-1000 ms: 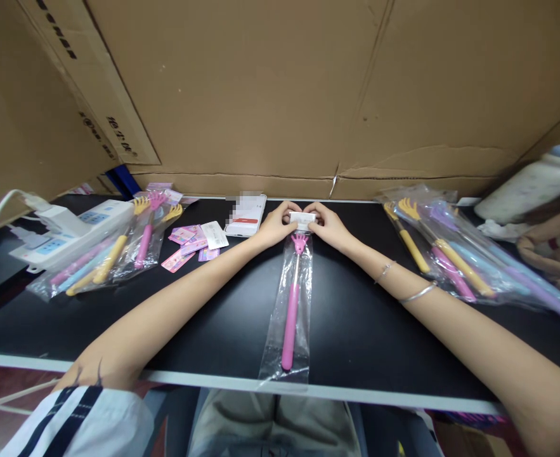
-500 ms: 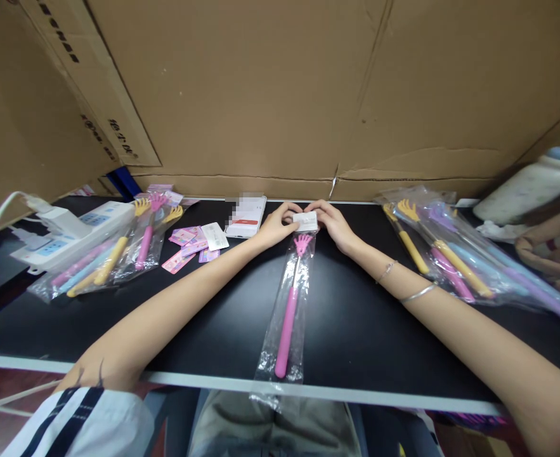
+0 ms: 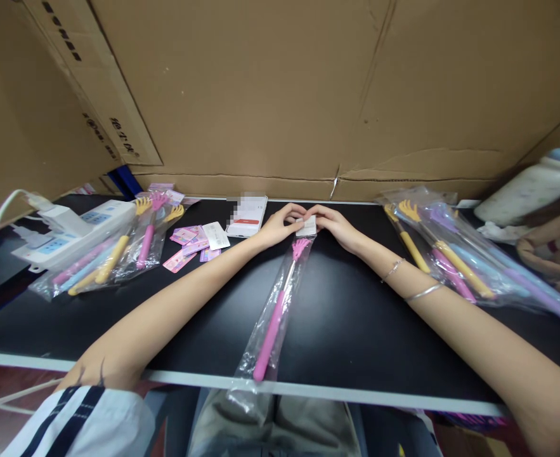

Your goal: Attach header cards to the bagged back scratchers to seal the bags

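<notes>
A pink back scratcher in a clear plastic bag (image 3: 274, 312) lies slanted on the black table (image 3: 356, 330), its lower end hanging over the front edge. At the bag's top sits a white card (image 3: 309, 226). My left hand (image 3: 280, 225) pinches the card's left side and my right hand (image 3: 334, 223) pinches its right side. Both hands have their fingers closed on it.
Bagged yellow, pink and blue scratchers (image 3: 113, 251) lie at the left beside a white power strip (image 3: 65, 231). Small pink cards (image 3: 189, 244) and a phone (image 3: 247, 216) lie near the middle back. More bagged scratchers (image 3: 451, 254) lie at the right. Cardboard (image 3: 280, 95) walls the back.
The bag has swung: its lower end moved left and toward the front edge, now overhanging it. Both hands stay at the card, which has turned slightly.
</notes>
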A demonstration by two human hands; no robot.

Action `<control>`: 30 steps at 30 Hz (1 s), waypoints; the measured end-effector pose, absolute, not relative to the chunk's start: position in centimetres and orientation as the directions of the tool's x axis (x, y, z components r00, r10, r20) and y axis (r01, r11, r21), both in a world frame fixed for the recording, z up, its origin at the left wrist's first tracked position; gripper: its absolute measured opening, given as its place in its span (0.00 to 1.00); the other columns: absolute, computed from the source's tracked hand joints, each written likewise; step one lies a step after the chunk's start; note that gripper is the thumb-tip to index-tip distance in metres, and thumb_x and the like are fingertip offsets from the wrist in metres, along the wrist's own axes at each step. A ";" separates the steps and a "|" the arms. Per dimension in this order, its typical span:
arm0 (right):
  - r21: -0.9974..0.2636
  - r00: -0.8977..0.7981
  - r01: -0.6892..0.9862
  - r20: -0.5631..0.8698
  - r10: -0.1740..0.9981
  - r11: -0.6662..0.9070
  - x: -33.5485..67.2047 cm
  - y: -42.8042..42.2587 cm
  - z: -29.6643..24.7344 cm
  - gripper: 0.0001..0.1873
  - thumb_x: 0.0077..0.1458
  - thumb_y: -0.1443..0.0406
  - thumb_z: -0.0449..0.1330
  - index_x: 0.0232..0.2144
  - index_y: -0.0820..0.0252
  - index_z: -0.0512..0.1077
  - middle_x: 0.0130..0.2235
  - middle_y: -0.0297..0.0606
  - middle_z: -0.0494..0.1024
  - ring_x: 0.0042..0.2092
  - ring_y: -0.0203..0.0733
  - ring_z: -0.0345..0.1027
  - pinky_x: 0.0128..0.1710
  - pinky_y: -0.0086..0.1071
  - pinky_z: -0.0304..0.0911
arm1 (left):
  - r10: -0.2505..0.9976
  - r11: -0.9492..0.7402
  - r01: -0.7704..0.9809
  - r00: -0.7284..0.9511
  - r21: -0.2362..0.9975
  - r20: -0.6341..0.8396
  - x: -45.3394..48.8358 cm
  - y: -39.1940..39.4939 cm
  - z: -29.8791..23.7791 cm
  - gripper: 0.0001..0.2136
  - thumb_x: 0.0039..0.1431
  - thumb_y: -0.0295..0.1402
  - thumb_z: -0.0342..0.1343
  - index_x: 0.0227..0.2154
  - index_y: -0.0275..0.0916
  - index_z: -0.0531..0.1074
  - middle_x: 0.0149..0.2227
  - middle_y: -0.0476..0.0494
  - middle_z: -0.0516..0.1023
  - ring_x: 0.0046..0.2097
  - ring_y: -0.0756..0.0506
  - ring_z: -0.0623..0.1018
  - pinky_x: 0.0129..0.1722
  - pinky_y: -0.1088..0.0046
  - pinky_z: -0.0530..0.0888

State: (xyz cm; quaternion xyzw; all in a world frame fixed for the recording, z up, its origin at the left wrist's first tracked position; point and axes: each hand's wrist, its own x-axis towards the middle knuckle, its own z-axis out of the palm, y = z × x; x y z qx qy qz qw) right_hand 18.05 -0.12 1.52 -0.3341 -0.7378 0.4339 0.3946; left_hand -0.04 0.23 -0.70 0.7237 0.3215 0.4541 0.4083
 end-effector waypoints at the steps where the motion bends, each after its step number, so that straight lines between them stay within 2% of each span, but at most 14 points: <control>1: -0.904 -0.466 0.152 0.290 0.836 0.399 18.1 -0.1 1.5 0.09 0.46 0.65 0.54 0.31 0.59 0.71 0.31 0.34 0.71 0.34 0.37 0.63 0.33 0.30 0.57 | 0.839 -0.454 0.098 0.380 0.885 0.389 0.0 0.2 -0.7 0.12 0.52 0.32 0.56 0.39 0.35 0.66 0.42 0.41 0.74 0.37 0.50 0.74 0.43 0.69 0.70; 4: -0.899 -0.471 0.160 0.293 0.832 0.407 18.0 0.0 1.4 0.08 0.45 0.65 0.54 0.30 0.60 0.70 0.31 0.33 0.70 0.34 0.37 0.63 0.33 0.30 0.57 | 0.851 -0.442 0.120 0.368 0.889 0.373 0.1 0.0 -0.6 0.12 0.53 0.33 0.56 0.39 0.35 0.67 0.42 0.41 0.74 0.37 0.50 0.74 0.42 0.70 0.71; 10: -0.881 -0.421 0.170 0.340 0.841 0.441 17.9 -0.2 1.4 0.07 0.45 0.63 0.56 0.28 0.60 0.70 0.36 0.35 0.68 0.39 0.38 0.63 0.37 0.31 0.59 | 0.849 -0.470 0.178 0.360 0.864 0.387 0.0 -0.2 -0.3 0.13 0.52 0.35 0.57 0.39 0.35 0.67 0.44 0.42 0.74 0.40 0.49 0.74 0.45 0.70 0.69; 14: -0.896 -0.402 0.151 0.330 0.854 0.417 17.8 -0.2 1.3 0.07 0.47 0.62 0.56 0.29 0.59 0.69 0.33 0.34 0.70 0.38 0.38 0.65 0.39 0.33 0.59 | 0.852 -0.468 0.201 0.362 0.860 0.379 0.0 -0.3 -0.3 0.14 0.53 0.38 0.56 0.39 0.35 0.67 0.43 0.41 0.74 0.41 0.48 0.74 0.46 0.70 0.69; 18: -0.907 -0.356 0.135 0.332 0.873 0.400 17.7 0.0 1.0 0.09 0.47 0.60 0.58 0.30 0.60 0.68 0.30 0.34 0.72 0.35 0.38 0.66 0.40 0.35 0.60 | 0.867 -0.429 0.208 0.368 0.879 0.336 0.0 -0.2 -0.2 0.14 0.57 0.39 0.52 0.41 0.35 0.68 0.41 0.42 0.76 0.42 0.47 0.75 0.46 0.70 0.69; 23: -0.894 -0.306 0.153 0.362 0.881 0.421 17.7 0.2 0.7 0.12 0.47 0.58 0.59 0.31 0.60 0.71 0.33 0.36 0.75 0.37 0.40 0.67 0.41 0.36 0.61 | 0.867 -0.454 0.255 0.345 0.853 0.359 -0.2 -0.3 -0.1 0.16 0.62 0.41 0.44 0.41 0.36 0.71 0.44 0.43 0.76 0.47 0.47 0.74 0.50 0.71 0.66; 30: -0.901 -0.290 0.134 0.363 0.885 0.414 17.7 0.1 0.6 0.13 0.47 0.58 0.61 0.33 0.61 0.72 0.31 0.36 0.75 0.34 0.38 0.68 0.38 0.34 0.62 | 0.912 -0.375 0.306 0.292 0.875 0.288 -0.1 -0.4 0.0 0.19 0.58 0.48 0.48 0.39 0.36 0.71 0.37 0.44 0.78 0.42 0.46 0.75 0.45 0.71 0.68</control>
